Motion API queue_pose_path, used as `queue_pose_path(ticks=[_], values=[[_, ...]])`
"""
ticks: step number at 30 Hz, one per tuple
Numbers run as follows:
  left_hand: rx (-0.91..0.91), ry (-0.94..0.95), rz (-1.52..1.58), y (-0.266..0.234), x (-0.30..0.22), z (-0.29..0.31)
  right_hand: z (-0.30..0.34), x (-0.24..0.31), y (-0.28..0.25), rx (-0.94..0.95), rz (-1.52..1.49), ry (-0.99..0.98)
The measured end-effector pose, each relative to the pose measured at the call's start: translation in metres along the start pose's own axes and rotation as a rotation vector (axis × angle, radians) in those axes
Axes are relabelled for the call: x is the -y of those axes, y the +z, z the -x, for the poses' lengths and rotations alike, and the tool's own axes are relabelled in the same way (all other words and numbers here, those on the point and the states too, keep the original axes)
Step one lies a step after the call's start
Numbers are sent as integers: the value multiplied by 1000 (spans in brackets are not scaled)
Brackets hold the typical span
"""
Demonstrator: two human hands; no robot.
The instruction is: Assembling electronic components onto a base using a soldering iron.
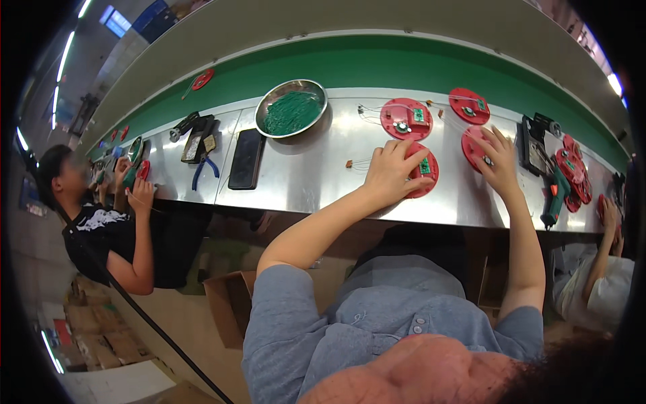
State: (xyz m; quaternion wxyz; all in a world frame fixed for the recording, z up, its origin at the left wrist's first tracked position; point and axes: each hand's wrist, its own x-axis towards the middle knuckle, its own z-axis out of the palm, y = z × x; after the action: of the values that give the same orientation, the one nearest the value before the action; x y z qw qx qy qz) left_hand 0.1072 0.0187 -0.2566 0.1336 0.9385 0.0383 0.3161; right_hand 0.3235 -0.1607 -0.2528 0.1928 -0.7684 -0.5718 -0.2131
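While the left hand (390, 176) and right hand (501, 163), part-open, hold unclear, span a near red disc (431, 170) and a second disc (469, 149) respectively on the worktop (303, 182), positioning seems under way; the next move calls for steadied rims.

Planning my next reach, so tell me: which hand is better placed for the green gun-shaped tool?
Probably your right hand: it's nearer the green gun-shaped tool, which lies to its right. Your left hand is farther off, over a red disc.
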Motion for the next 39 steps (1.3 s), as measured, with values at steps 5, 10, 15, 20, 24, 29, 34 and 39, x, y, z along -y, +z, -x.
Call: queue_pose_path(ticks=[5,10,15,20,24,29,34,39], values=[[-219,-263,-189,-60,117,-12,65,-50,-58,-185,39,240],[108,-591,-539,-78,196,-7,133,-140,-88,-130,431,769],[231,-876,-302,-84,217,-21,144,-195,-88,89,170,1114],[93,-837,-105,-93,254,0,134,-202,-97,141,-30,1313],[-6,-809,109,-91,257,-2,190,-275,-74,191,-34,1159],[-141,-757,257,-100,251,2,181,-251,-68,37,-414,1275],[-131,-681,30,-101,244,1,184,-237,-78,-30,-679,1336],[-246,-517,-26,-98,242,4,174,-195,-94,-270,-1033,1309]])
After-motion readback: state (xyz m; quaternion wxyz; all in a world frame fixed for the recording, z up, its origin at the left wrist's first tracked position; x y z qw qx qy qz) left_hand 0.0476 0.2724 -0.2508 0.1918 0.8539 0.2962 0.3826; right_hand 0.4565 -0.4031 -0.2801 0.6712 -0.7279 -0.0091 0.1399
